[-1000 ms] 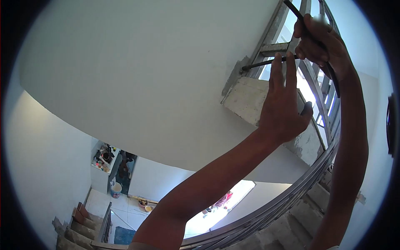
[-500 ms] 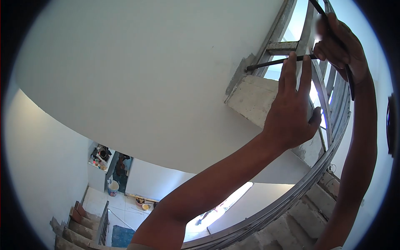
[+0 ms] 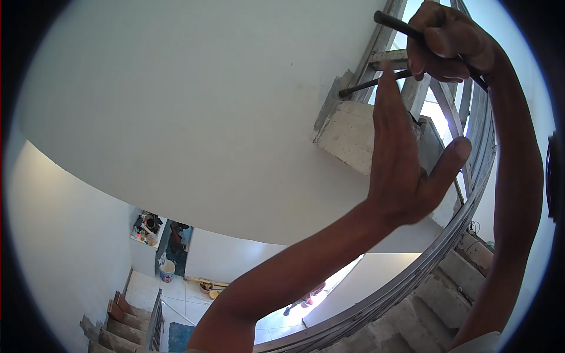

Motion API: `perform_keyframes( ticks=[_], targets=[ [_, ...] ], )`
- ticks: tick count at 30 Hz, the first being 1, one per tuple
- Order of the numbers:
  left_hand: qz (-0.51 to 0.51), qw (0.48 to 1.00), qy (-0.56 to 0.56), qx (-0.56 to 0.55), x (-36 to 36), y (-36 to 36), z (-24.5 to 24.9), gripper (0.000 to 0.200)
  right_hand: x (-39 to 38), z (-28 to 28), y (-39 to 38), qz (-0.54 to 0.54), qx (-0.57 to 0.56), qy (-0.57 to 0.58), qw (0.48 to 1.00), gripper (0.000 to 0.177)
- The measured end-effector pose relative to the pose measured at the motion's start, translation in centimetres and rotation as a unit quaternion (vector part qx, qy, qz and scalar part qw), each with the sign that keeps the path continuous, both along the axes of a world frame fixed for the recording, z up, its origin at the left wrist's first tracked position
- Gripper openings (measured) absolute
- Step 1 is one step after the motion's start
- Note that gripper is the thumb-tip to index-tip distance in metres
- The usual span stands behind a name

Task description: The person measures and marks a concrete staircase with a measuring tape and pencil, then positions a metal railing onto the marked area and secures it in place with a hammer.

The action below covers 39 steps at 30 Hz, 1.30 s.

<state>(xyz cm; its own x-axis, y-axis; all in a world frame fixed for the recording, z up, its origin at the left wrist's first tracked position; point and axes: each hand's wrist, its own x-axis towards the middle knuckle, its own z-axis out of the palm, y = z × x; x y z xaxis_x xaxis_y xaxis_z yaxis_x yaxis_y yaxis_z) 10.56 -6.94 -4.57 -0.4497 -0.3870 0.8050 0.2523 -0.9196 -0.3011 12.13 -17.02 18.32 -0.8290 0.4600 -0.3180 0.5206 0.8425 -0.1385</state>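
Note:
My right hand [image 3: 450, 44], at the top right, is wrapped round a dark rod [image 3: 395, 23] whose rounded end points up and to the left. Below it a second thin dark rod [image 3: 365, 87] runs from the grey-patched wall edge toward my right hand. My left hand [image 3: 400, 141] is raised with its fingers stretched and its thumb apart, in front of the pale concrete block [image 3: 347, 132] and the lower rod. Nothing shows in it. Behind both hands stands the metal railing frame [image 3: 447, 106].
A curved metal handrail [image 3: 412, 273] sweeps below my arms beside concrete steps [image 3: 438, 300]. Far below are more stairs [image 3: 126, 323], a bucket [image 3: 168, 270], a blue mat [image 3: 179, 337] and a niche [image 3: 147, 228] of small items. A curved white wall [image 3: 194, 129] fills the left.
My right hand has moved left and turned, and its rod's end now points left. My left hand has turned edge-on, fingers closer together, and shifted slightly left.

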Motion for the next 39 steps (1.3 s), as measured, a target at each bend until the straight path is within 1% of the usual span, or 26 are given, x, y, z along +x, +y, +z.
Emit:
perform_keyframes(
  ticks=[1,3,4,5,7,8,10,12,13,14,16,17,19,21,22,23,24,25,26,28,30,33,35,37,38,39],
  targets=[
    [-0.065,0.996,-0.027,0.045,0.1,-0.5,0.1,0.112,-0.3,0.2,-0.1,-0.055,-0.039,-0.007,0.998,0.034],
    [-0.129,0.986,-0.056,0.087,0.0,-2.8,0.8,0.116,0.6,-1.2,1.1,0.138,0.104,-0.006,0.985,0.055],
    [-0.248,0.962,-0.044,0.102,0.2,-4.6,1.8,0.119,0.6,-1.4,0.6,0.124,0.112,0.002,0.986,0.046],
    [-0.256,0.954,-0.110,0.113,1.2,-6.2,3.3,0.117,1.2,-2.1,0.1,0.135,0.132,0.030,0.982,0.045],
    [-0.197,0.941,-0.263,0.074,2.9,-7.9,6.2,0.115,1.7,-3.6,-0.1,0.149,0.181,0.113,0.965,0.044],
    [-0.168,0.938,-0.298,0.055,2.8,-8.4,7.4,0.114,2.1,-4.5,-0.3,0.151,0.203,0.160,0.954,0.043],
    [-0.200,0.931,-0.303,0.036,2.5,-8.9,8.2,0.106,2.4,-6.2,-0.2,0.151,0.235,0.271,0.921,0.042],
    [-0.146,0.976,-0.128,-0.098,-1.5,-10.4,7.9,0.093,2.1,-8.3,0.1,0.142,0.242,0.416,0.865,0.041],
    [-0.117,0.979,-0.036,-0.163,-3.7,-11.2,7.7,0.088,2.0,-9.0,0.3,0.139,0.228,0.519,0.812,0.040],
    [-0.090,0.968,0.054,-0.228,-5.5,-11.8,7.6,0.085,2.4,-8.9,1.0,0.130,0.189,0.611,0.758,0.039],
    [-0.081,0.941,0.156,-0.291,-5.5,-12.1,8.5,0.082,2.4,-10.1,2.3,0.130,0.134,0.752,0.632,0.038],
    [-0.038,0.928,0.200,-0.311,-5.3,-12.1,9.5,0.077,2.1,-11.2,2.7,0.141,0.106,0.807,0.564,0.038],
    [0.080,0.889,0.278,-0.356,-5.5,-11.7,11.5,0.067,1.5,-12.1,3.2,0.149,0.070,0.871,0.463,0.036],
    [0.189,0.833,0.351,-0.384,-5.4,-13.1,12.3,0.057,0.1,-13.4,4.1,0.144,0.073,0.908,0.387,0.035],
    [0.180,0.834,0.335,-0.399,-5.7,-13.8,11.6,0.068,-0.6,-14.1,4.3,0.146,0.084,0.910,0.378,0.035],
    [0.179,0.837,0.329,-0.398,-6.2,-13.5,11.6,0.068,-0.7,-14.3,4.3,0.149,0.098,0.902,0.393,0.034],
    [0.019,0.861,0.352,-0.366,-6.6,-12.3,11.5,0.073,-0.4,-14.7,4.1,0.154,0.111,0.885,0.425,0.033],
    [-0.139,0.860,0.371,-0.322,-6.8,-10.9,11.3,0.079,0.5,-14.9,2.8,0.146,0.165,0.834,0.506,0.033],
    [-0.259,0.857,0.343,-0.285,-6.9,-10.2,10.4,0.065,1.5,-14.4,2.0,0.099,0.169,0.825,0.530,0.034],
    [-0.364,0.900,0.176,-0.164,-5.7,-7.5,8.4,0.063,3.8,-12.9,2.0,0.077,0.133,0.832,0.532,0.035],
    [-0.134,0.981,0.106,-0.097,-4.2,-2.7,5.5,0.065,5.3,-11.8,2.7,0.053,0.068,0.847,0.524,0.038],
    [-0.126,0.976,0.106,-0.144,0.0,-1.4,1.3,0.063,5.1,-11.9,2.5,0.048,0.085,0.839,0.536,0.039],
    [0.029,0.986,0.050,-0.158,1.2,-1.3,0.8,0.071,3.7,-12.7,1.5,0.033,0.115,0.833,0.541,0.040],
    [0.017,0.989,0.032,-0.143,1.4,-0.7,1.1,0.073,3.2,-12.8,1.6,0.049,0.108,0.826,0.551,0.040],
    [0.009,0.992,0.020,-0.127,1.4,-0.4,1.2,0.076,2.9,-12.9,1.4,0.039,0.096,0.823,0.559,0.032],
    [0.008,0.992,0.017,-0.128,1.4,-0.1,1.4,0.076,2.3,-13.3,1.1,0.052,0.082,0.819,0.566,0.031]
  ],
)
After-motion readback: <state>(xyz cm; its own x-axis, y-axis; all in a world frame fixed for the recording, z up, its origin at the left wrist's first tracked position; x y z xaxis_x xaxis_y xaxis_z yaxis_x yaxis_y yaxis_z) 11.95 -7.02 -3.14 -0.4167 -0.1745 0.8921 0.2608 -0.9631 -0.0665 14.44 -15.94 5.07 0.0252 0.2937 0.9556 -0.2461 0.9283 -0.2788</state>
